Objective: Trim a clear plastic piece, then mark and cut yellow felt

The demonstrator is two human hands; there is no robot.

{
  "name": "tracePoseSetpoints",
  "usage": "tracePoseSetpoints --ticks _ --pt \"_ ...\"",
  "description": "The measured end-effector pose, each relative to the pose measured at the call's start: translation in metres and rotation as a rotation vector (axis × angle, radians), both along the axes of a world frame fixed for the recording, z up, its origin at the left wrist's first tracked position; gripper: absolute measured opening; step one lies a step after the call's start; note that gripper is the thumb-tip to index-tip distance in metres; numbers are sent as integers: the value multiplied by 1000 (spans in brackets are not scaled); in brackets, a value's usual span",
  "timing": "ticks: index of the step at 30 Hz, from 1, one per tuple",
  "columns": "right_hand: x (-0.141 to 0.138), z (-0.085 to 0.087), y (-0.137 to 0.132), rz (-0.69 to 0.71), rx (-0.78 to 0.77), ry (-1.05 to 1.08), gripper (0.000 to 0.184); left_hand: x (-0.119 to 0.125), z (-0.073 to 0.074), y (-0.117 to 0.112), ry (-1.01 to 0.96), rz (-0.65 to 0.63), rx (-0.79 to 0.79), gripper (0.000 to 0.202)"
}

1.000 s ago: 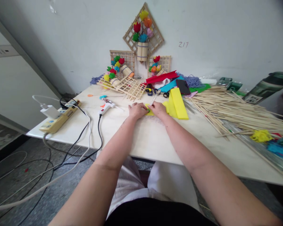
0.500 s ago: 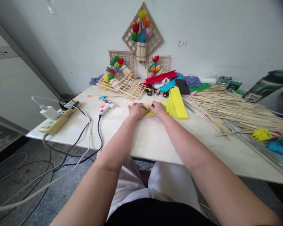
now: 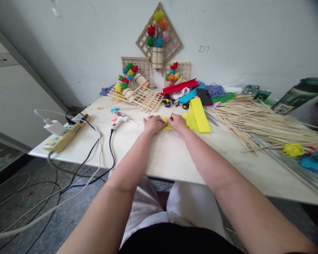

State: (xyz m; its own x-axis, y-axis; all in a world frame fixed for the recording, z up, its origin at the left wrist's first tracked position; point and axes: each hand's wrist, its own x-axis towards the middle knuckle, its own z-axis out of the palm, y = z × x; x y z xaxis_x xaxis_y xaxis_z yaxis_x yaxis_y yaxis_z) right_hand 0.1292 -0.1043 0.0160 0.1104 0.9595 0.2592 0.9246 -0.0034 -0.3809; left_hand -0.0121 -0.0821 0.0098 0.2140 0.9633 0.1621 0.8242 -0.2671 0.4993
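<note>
Your right hand (image 3: pixel 177 122) has a white tool (image 3: pixel 173 109) gripped over yellow paper (image 3: pixel 200 116); left hand (image 3: pixel 154 124) alongside, can't tell its grip tbh

The pale desk (image 3: pixel 164 158) bears a power strip (image 3: pixel 60 140) at nine o'clock, a glue gun (image 3: pixel 119 122) at ten, a lattice (image 3: pixel 149 100) at eleven, scissors (image 3: pixel 168 104) at twelve, a yellow sheet (image 3: pixel 200 118) at one, and loose sticks (image 3: pixel 265 118) between two and three.

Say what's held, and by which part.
The right hand grips a slim whitish tool near its lower end; whether the left hand holds anything cannot be told.
</note>
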Motion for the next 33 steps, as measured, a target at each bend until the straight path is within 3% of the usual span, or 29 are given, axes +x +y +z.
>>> tracePoseSetpoints --ticks 33 --pt "2 -1 1 17 38 42 31 0 0 1 24 3 6 23"
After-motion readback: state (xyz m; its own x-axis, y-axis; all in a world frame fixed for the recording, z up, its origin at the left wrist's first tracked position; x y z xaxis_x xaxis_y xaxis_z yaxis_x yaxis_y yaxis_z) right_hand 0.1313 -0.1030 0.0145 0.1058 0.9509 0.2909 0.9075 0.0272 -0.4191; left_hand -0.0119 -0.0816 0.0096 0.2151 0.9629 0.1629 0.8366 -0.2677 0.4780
